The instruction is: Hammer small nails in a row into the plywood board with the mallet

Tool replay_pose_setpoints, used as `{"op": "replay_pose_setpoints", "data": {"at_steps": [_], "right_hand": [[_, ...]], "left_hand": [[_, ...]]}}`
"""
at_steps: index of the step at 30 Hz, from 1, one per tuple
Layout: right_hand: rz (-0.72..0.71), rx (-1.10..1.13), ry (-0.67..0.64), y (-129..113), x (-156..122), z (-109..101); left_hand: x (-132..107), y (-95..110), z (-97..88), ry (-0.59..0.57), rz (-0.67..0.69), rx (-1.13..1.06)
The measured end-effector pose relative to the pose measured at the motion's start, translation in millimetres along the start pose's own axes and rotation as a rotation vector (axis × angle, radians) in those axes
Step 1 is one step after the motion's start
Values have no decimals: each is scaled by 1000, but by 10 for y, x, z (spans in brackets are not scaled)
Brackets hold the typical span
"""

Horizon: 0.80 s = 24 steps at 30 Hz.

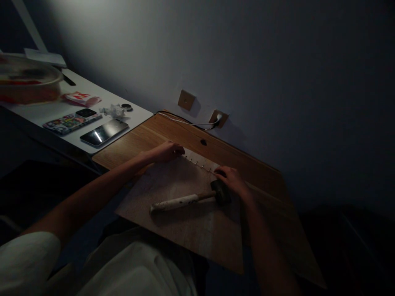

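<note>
A thin plywood board [185, 222] lies on a wooden desk [148, 142], with a row of small nails [199, 163] standing along its far edge. My left hand [168, 151] is curled at the left end of the nail row, its fingers pinched together at the board's corner. At the right end of the row my right hand [232, 180] rests with its fingers bent down over the board's edge. A hammer with a pale worn handle [179, 202] and a dark head [220, 192] lies flat on the board, just below my right hand.
To the left stands a white table [135, 113] with two phones [104, 132], crumpled paper [115, 110], a small packet and a round bowl [27, 84]. Two wall sockets [186, 99] sit behind the desk, and a white cable runs from one. The room is dim.
</note>
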State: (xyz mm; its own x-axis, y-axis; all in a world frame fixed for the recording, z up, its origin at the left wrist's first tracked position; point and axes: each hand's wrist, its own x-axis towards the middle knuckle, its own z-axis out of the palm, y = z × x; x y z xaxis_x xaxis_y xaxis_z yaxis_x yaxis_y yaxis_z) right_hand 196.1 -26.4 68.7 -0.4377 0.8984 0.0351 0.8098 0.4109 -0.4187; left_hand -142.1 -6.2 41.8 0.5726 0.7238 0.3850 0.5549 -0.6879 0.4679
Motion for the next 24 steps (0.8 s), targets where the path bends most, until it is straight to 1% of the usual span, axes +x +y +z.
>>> {"op": "replay_pose_setpoints", "data": {"at_steps": [4, 8, 10, 14, 16, 18, 21, 23, 24], "right_hand": [[0, 143, 11, -46, 34, -25], [2, 383, 91, -94, 76, -118], [13, 545, 169, -111, 88, -166], [47, 946, 380, -123, 93, -246], [55, 1126, 458, -129, 87, -283], [59, 1259, 498, -143, 76, -309], [62, 1374, 533, -180, 60, -301], [64, 1392, 549, -211, 59, -264], [67, 1386, 550, -227, 62, -242]], "left_hand": [[46, -14, 19, 3, -49, -39], [108, -17, 81, 107, -100, -169], [133, -11, 119, 162, -172, -353], [169, -38, 191, 251, -411, -870], [180, -70, 211, 269, -527, -1029], [187, -92, 217, 261, -599, -1125], [185, -81, 214, 224, -612, -1173], [177, -45, 210, 195, -565, -1077], [172, -23, 207, 179, -524, -974]]}}
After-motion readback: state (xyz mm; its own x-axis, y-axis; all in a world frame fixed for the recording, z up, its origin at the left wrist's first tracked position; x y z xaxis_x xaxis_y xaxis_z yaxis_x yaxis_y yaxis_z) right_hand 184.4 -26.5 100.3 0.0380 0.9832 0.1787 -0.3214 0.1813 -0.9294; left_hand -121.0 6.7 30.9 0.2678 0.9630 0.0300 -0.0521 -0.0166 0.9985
